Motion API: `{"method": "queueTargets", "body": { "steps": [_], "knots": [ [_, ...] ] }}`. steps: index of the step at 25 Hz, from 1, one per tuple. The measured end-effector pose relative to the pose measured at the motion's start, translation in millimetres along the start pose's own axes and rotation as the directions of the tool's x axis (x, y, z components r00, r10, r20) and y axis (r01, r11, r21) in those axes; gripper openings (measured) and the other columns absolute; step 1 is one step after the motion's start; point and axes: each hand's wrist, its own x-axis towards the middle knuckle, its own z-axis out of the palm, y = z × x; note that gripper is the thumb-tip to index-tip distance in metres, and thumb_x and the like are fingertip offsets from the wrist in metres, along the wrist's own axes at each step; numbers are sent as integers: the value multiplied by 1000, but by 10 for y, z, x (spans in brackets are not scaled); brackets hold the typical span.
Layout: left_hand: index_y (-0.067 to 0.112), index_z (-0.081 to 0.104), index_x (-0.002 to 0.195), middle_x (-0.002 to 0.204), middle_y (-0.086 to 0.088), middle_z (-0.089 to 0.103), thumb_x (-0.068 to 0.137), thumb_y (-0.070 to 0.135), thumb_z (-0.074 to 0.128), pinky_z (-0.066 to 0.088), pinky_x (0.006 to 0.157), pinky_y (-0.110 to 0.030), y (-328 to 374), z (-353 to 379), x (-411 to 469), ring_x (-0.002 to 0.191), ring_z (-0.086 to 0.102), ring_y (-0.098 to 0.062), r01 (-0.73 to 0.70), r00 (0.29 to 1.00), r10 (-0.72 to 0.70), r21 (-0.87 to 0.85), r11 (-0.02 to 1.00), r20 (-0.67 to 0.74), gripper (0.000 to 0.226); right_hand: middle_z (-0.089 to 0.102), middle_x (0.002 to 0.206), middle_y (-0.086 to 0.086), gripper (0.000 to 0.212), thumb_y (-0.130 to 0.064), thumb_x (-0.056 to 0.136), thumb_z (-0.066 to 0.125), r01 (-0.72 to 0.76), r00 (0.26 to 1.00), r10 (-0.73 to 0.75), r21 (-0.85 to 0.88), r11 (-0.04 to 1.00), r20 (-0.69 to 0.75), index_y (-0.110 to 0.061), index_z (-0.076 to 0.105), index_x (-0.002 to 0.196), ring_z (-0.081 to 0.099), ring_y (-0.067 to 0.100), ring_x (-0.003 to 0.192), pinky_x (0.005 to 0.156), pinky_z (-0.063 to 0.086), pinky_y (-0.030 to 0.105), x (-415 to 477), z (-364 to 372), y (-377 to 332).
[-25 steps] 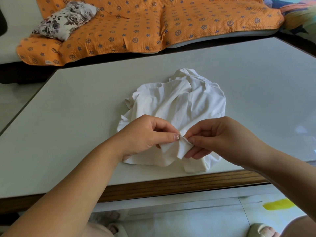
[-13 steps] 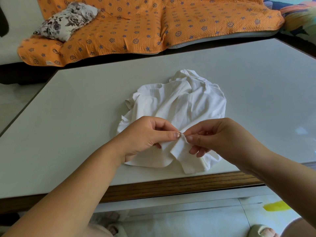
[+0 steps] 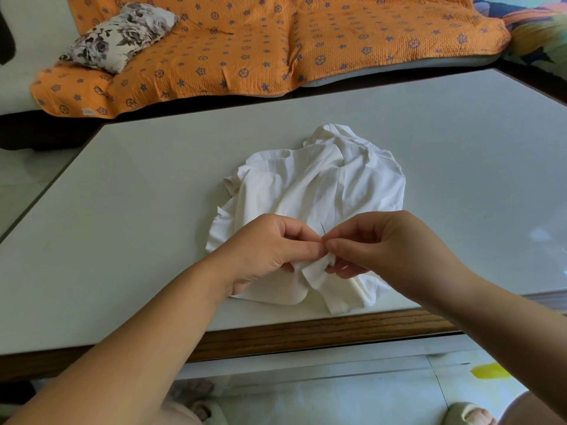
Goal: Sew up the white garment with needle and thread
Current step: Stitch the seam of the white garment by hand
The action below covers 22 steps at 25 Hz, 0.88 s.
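Note:
A crumpled white garment (image 3: 319, 185) lies on the pale table (image 3: 138, 210), its near edge close to the table's front. My left hand (image 3: 270, 246) pinches a raised fold of the cloth between thumb and forefinger. My right hand (image 3: 383, 243) meets it fingertip to fingertip and pinches a thin dark needle (image 3: 322, 229), whose tip sticks up above the fingers. The thread is too fine to make out.
The table has a wooden front edge (image 3: 306, 335). Behind it stands a sofa under an orange patterned cover (image 3: 276, 41) with a floral cushion (image 3: 119, 35). Tiled floor and slippered feet (image 3: 469, 415) show below.
The needle tip now stands up above my fingertips, where before it was hardly seen. Both hands stay together at the same fold.

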Motion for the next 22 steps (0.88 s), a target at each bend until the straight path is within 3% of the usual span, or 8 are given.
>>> {"method": "queueTargets", "body": {
  "steps": [4,7,11,15,18,20,22],
  "knots": [
    [23,79,80,82,1,73,81,22,77,51,90,-45,18,8,3,85,65,-15,27,999,-28,-15,1000,-39,2,72,71,-8,12,-20,92,65,47,985,-60,-88,995,-162,-21,71,82,64,1,56,53,49,17,69,-9,-2],
    [24,80,81,88,3,76,78,23,78,46,102,-48,36,0,-13,95,68,-18,50,998,-51,-11,999,-27,4,75,84,0,12,-19,97,59,27,980,16,217,976,-196,-15,65,88,61,12,55,49,43,23,160,-145,-45],
    [25,81,82,94,3,77,74,24,79,47,106,-40,31,-20,-18,102,69,-14,74,997,-74,-38,997,-15,9,74,78,8,13,-9,101,48,-14,979,136,620,785,-150,-11,55,90,62,13,50,42,46,18,281,-308,-80],
    [20,80,85,94,2,77,79,18,77,49,99,-29,12,-39,-12,97,70,-8,72,997,-72,-57,996,-2,8,68,80,16,16,-1,102,41,72,962,165,784,616,-217,-3,52,90,75,32,80,63,61,30,431,-431,-7],
    [20,80,84,93,1,77,80,16,76,49,92,-24,8,-53,-20,93,70,-7,74,997,-73,-58,996,13,7,68,84,18,13,-4,102,43,161,918,127,645,747,-376,-6,51,92,74,36,90,79,61,41,546,-511,87],
    [21,80,82,93,0,77,79,17,76,49,94,-26,5,-68,-23,94,70,-8,69,997,-68,-50,996,19,6,73,86,14,12,-11,102,45,176,858,54,390,904,-511,-13,52,93,74,27,89,87,59,41,607,-559,145],
    [21,80,83,95,0,77,77,20,77,49,102,-32,6,-85,-28,97,70,-10,63,998,-63,-33,997,19,7,75,86,4,11,-17,100,45,144,802,-62,91,985,-594,-20,53,93,74,17,88,92,56,41,656,-595,210]
  ]
}}
